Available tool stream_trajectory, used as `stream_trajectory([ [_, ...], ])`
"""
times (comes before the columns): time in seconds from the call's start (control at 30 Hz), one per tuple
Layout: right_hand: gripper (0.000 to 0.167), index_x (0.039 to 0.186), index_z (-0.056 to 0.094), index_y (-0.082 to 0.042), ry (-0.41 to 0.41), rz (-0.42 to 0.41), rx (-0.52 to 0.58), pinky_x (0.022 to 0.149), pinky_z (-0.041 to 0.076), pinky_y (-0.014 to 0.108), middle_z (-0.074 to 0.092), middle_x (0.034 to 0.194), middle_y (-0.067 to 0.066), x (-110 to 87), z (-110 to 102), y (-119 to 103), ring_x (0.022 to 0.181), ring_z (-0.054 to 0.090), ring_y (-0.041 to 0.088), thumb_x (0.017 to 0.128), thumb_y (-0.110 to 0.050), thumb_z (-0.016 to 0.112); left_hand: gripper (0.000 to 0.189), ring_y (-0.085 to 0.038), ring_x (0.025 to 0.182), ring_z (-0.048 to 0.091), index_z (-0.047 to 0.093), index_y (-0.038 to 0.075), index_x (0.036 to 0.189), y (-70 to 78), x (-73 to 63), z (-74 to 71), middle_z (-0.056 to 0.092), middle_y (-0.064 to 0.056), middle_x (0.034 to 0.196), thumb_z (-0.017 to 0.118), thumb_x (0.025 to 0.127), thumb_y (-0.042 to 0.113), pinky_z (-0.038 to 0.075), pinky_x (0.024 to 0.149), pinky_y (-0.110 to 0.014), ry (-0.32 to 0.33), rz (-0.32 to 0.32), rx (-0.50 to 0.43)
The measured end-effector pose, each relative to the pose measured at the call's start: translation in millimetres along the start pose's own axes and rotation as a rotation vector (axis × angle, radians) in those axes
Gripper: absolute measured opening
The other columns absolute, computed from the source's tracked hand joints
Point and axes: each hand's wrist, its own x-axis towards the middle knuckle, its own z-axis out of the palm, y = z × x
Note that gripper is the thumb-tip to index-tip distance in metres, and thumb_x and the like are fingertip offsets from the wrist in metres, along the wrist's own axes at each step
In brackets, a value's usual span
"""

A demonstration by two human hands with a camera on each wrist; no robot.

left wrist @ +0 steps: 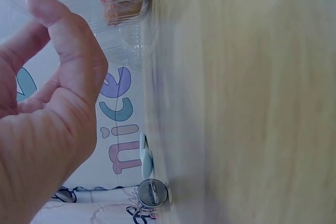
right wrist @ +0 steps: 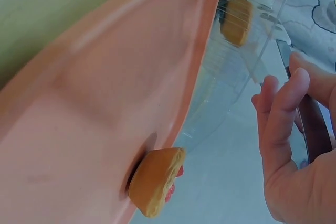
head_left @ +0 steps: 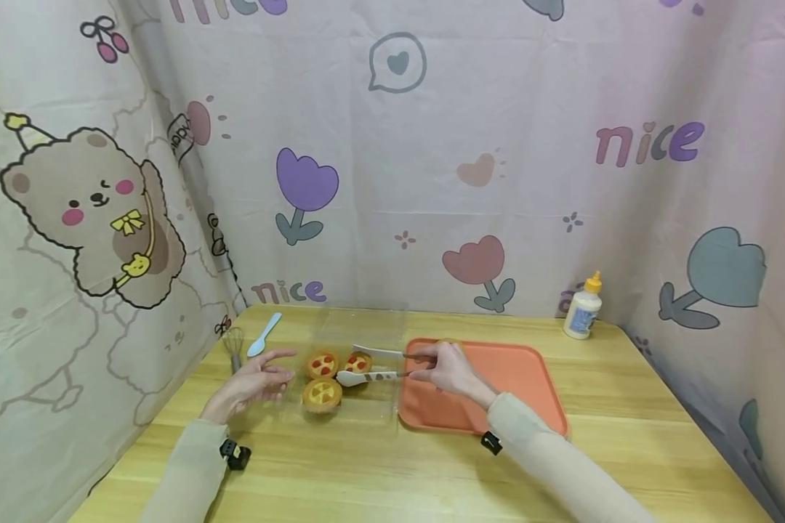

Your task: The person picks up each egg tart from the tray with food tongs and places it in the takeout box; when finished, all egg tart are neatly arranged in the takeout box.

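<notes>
Tabletop [head_left: 366,476] fills the lower frame. Right hand [head_left: 450,369] grips tongs [head_left: 386,376], left hand [head_left: 251,385] relaxed; off-centre squeezing could tip the lower-centre tart [head_left: 357,362].

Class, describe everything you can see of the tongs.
The tongs have two long, spread arms with pale ends and darker, metallic-looking handles, partly hidden by the right hand gripping them. Reaching over the clear container, they point left, ends seemingly either side of a red-topped tart; contact is unclear.
</notes>
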Motion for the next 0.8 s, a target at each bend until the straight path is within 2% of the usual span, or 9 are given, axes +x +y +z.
stream_trajectory([
  [0.2,0.043,0.124,0.069,-0.013,-0.034,-0.021,0.006,0.07,0.056,0.023,0.071,0.114,0.015,1.4,-4,4,0.089,0.069,0.016,0.084,-0.024,0.079,0.07,-0.011,0.074,0.061,0.022,0.003,0.153,-1.2,-0.8,-0.1,0.063,-0.008,0.098,0.062,0.096,0.011,0.057,0.065,-0.026,-0.003,-0.003,0.013],
  [0.3,0.044,0.125,0.068,-0.014,-0.055,-0.014,0.037,0.068,0.055,0.024,0.07,0.117,0.015,1.2,-9,7,0.088,0.068,0.02,0.084,-0.025,0.078,0.07,-0.01,0.073,0.061,0.021,0.003,0.153,-0.3,1.0,0.8,0.063,-0.007,0.098,0.062,0.096,0.011,0.057,0.064,-0.025,-0.009,-0.001,-0.001],
  [0.4,0.043,0.126,0.068,-0.015,-0.077,0.009,0.081,0.055,0.052,0.026,0.072,0.109,0.013,1.0,-12,9,0.071,0.065,0.024,0.085,-0.024,0.078,0.071,-0.009,0.072,0.061,0.022,0.003,0.153,0.1,1.5,0.3,0.064,-0.007,0.097,0.062,0.096,0.012,0.057,0.064,-0.025,-0.008,0.001,0.0],
  [0.53,0.043,0.126,0.068,-0.018,-0.103,0.04,0.088,0.044,0.046,0.029,0.065,0.072,0.004,0.9,-19,9,0.047,0.05,0.017,0.085,-0.022,0.078,0.071,-0.01,0.072,0.061,0.022,0.003,0.153,1.6,1.5,0.4,0.064,-0.008,0.096,0.063,0.096,0.012,0.057,0.064,-0.026,-0.013,0.006,0.008],
  [0.6,0.042,0.127,0.068,-0.02,-0.114,0.044,0.073,0.042,0.044,0.028,0.054,0.059,0.0,0.8,-22,8,0.043,0.043,0.011,0.085,-0.023,0.077,0.071,-0.009,0.072,0.061,0.021,0.003,0.153,1.9,1.5,0.3,0.063,-0.007,0.096,0.063,0.096,0.012,0.057,0.064,-0.025,-0.02,0.003,0.002],
  [0.67,0.042,0.127,0.068,-0.022,-0.122,0.035,0.063,0.042,0.042,0.026,0.051,0.056,-0.002,1.0,-25,8,0.042,0.041,0.009,0.086,-0.023,0.077,0.071,-0.009,0.071,0.061,0.02,0.003,0.153,2.0,1.4,0.2,0.063,-0.007,0.096,0.062,0.096,0.012,0.057,0.063,-0.025,-0.026,-0.003,-0.004],
  [0.8,0.042,0.127,0.068,-0.021,-0.138,0.025,0.07,0.041,0.037,0.023,0.061,0.064,-0.002,1.5,-31,5,0.04,0.038,0.009,0.086,-0.021,0.077,0.07,-0.009,0.07,0.061,0.021,0.003,0.153,2.1,1.8,0.2,0.064,-0.006,0.095,0.062,0.096,0.01,0.057,0.063,-0.025,-0.026,-0.012,-0.013],
])
